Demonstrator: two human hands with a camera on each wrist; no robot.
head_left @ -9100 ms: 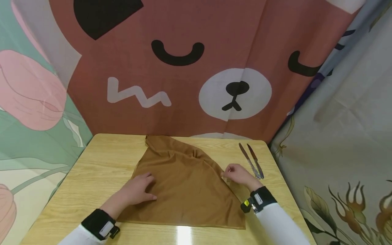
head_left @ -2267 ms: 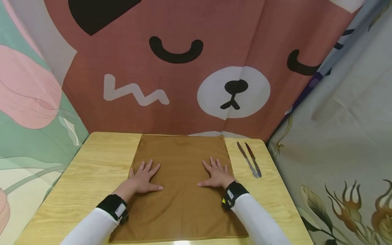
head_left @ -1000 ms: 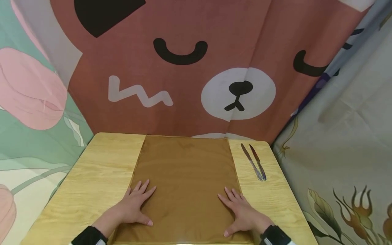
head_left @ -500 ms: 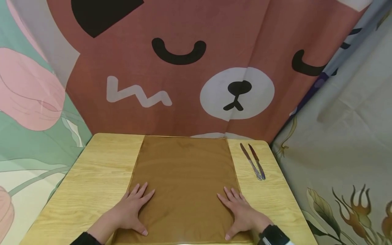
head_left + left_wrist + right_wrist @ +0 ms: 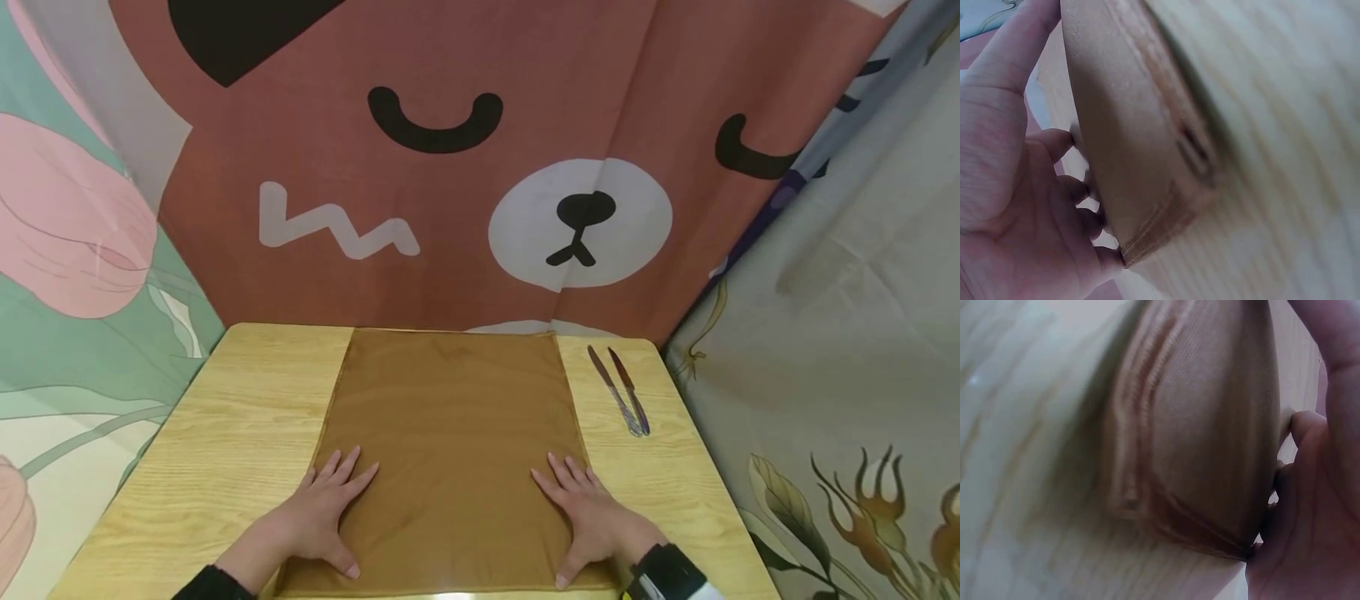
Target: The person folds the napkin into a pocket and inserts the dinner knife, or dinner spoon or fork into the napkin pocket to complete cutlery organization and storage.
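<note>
On the pale wood-grain tabletop (image 5: 225,417), your left hand (image 5: 322,512) and right hand (image 5: 588,518) rest, fingers outspread, at opposite edges of a rectangular brown cloth (image 5: 453,425).

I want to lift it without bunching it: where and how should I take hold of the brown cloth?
Probably pinch the brown cloth by its two near corners, one per hand, from the person's side: it lies spread flat, the left hand and right hand rest close to those corners, and the wrist views show hemmed edges there.
</note>
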